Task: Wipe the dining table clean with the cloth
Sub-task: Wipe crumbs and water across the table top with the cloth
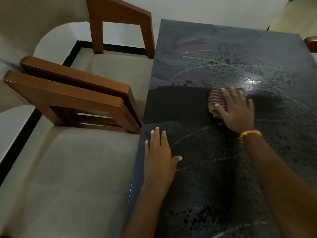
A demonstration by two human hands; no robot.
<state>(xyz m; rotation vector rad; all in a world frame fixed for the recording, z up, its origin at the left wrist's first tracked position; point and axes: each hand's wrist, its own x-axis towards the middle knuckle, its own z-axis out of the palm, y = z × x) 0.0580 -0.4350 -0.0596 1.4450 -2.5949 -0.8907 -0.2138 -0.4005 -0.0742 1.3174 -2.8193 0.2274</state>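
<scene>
The dining table (197, 54) has a dark glossy top, wet with streaks and droplets across its middle and far part. A folded red-and-white striped cloth (216, 98) lies on the table's middle. My right hand (235, 109) presses flat on the cloth with fingers spread, an orange band at its wrist. My left hand (160, 152) rests flat on the table near its left edge, fingers straight, holding nothing. A darker wiped band runs leftward from the cloth.
Two wooden chairs (73, 98) stand close against the table's left side, and a third wooden chair (120, 19) stands further back. A chair corner (311, 42) shows at the far right. Grey tiled floor (72, 169) lies to the left.
</scene>
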